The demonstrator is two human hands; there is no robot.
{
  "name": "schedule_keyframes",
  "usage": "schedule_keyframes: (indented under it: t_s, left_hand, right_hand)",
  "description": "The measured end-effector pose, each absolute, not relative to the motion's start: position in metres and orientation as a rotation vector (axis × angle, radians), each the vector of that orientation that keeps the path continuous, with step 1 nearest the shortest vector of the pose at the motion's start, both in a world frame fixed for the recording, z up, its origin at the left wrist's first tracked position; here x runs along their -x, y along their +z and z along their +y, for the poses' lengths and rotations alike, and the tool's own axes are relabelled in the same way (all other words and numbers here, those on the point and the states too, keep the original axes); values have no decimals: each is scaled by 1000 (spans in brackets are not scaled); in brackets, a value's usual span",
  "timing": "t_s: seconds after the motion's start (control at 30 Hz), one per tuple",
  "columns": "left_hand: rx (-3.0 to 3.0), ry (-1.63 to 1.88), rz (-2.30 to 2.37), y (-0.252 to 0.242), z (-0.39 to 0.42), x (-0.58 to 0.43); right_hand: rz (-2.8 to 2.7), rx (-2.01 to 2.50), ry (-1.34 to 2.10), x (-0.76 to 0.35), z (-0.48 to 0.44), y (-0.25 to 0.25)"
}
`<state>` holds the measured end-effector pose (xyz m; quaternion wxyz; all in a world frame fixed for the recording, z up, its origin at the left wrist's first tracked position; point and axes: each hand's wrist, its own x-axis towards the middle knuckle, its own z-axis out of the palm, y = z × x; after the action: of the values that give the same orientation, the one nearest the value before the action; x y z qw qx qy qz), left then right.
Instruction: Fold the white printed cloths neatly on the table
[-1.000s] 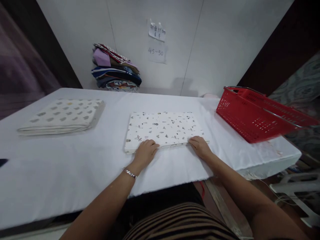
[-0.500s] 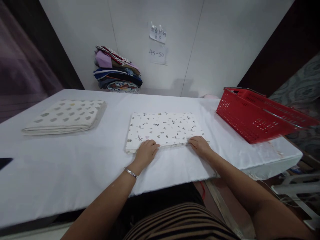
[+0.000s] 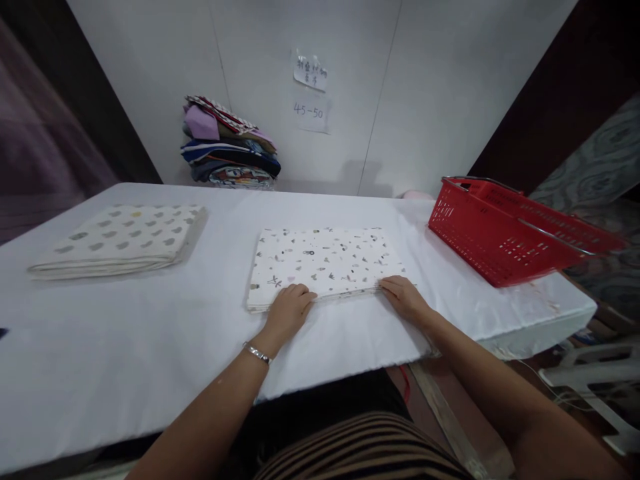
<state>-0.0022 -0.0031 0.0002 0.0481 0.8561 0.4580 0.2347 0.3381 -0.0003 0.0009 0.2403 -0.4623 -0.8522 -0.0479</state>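
Observation:
A folded white cloth with small dark prints lies flat in the middle of the white table. My left hand rests at the cloth's near edge toward its left corner, fingers curled over the edge. At the near right corner, my right hand has its fingers closed on the edge of the same cloth. A thin bracelet sits on my left wrist.
A second folded cloth with grey spots lies at the table's left. A red plastic basket stands at the right end. A stack of coloured fabrics leans against the back wall under two paper notes. White plastic furniture stands at the lower right.
Both hands stay at the near edge of the printed cloth. Only the view has shifted slightly.

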Motion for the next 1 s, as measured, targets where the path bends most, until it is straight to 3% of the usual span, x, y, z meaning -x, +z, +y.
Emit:
schedule_keyframes:
  t_s: [0.17, 0.3, 0.5, 1.0]
  left_hand:
    - [-2625, 736, 1372, -2, -1, 3]
    - [-2635, 766, 1360, -5, 1, 3]
    - [-2644, 797, 1342, -6, 1, 4]
    - [-2638, 770, 1341, -5, 2, 5]
  right_hand:
    - [-1932, 1551, -25, -383, -2, 7]
    - [-1532, 1966, 254, -411, 2, 12]
    - [-1513, 2175, 486, -409, 9, 13]
    - [-1532, 2308, 387, -395, 18, 20]
